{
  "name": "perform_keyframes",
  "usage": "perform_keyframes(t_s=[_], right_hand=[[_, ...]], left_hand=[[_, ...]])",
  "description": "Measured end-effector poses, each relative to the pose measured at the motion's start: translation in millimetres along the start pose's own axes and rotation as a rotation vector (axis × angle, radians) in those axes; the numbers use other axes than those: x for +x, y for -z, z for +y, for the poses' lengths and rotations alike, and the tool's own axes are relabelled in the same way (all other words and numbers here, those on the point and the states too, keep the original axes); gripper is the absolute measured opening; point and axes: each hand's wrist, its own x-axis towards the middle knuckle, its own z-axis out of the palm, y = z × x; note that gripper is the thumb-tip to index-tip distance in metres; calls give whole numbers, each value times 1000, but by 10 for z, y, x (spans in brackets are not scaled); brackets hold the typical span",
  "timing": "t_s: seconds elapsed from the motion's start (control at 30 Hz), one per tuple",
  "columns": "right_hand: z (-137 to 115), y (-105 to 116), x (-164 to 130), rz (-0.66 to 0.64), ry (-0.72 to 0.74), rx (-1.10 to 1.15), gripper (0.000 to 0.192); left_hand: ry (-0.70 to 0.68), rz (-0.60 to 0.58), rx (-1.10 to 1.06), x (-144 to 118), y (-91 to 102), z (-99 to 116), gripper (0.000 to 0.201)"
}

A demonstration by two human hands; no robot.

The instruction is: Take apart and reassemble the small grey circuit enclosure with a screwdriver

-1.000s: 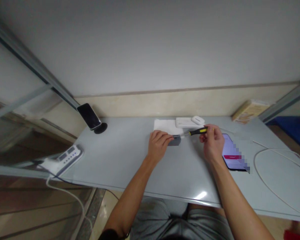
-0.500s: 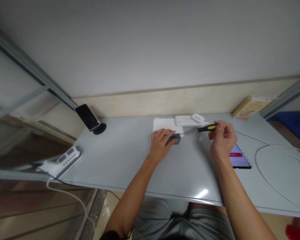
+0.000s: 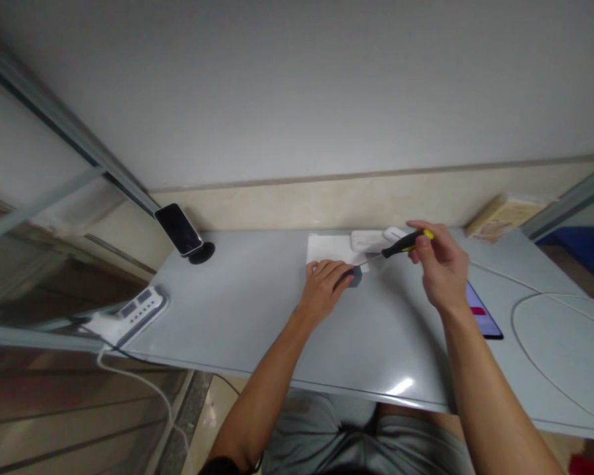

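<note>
Seated at a pale grey table (image 3: 257,316), arms stretched forward.

Left hand (image 3: 323,290) laid palm-down on the tabletop, fingers curled over a small dark grey block (image 3: 352,277) and pinning it in place — only the block's right end visible past the fingertips. Just behind it, a white sheet of paper (image 3: 329,249), lying flat.

Right hand (image 3: 440,264) raised above the table, thumb and fingers pinched around the yellow end of a black-and-yellow screwdriver (image 3: 404,243). Tool slanted down and to the left, its thin metal shaft aimed at the block; tip at or just above the block's top, contact too fine to tell.

Beyond the screwdriver, near the back edge: a flat white box (image 3: 369,241) with a small white rounded case (image 3: 393,233) just beside it. Under and to the right of the right wrist, a phone with a lit screen (image 3: 482,318), flat on the table and partly hidden by the forearm. Farther right, a white cable (image 3: 525,343) looped across the surface. In the far right corner, a tan cardboard box (image 3: 502,214) against the wall.

On the left — a dark phone on a round stand (image 3: 181,231), tilted upright at the back corner, and a white power strip (image 3: 129,312) at the near left edge, its cord hanging off the table.
</note>
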Motion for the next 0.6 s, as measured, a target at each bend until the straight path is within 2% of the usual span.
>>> perform_keyframes(t_s=[0.13,0.2,0.23,0.3,0.37,0.5,0.6], right_hand=[[-227,-19,214,-299,96,25,35],[-278,-54,276,-373,98,32,32],[-277,-78,290,-369,92,27,30],[-225,-132,286,-278,66,5,27],[-112,-187,250,-106,7,-7,29],[211,-253,128,196,-259,58,44],[438,-263,30,354,-450,235,54]], left_hand=[[4,1,-10,6,9,14,27],[-11,6,-7,9,13,15,27],[-21,7,0,10,15,14,27],[-45,6,25,10,18,11,28],[-61,0,62,8,22,8,28],[-66,-16,129,4,30,8,30],[-58,-18,148,-2,31,12,30]])
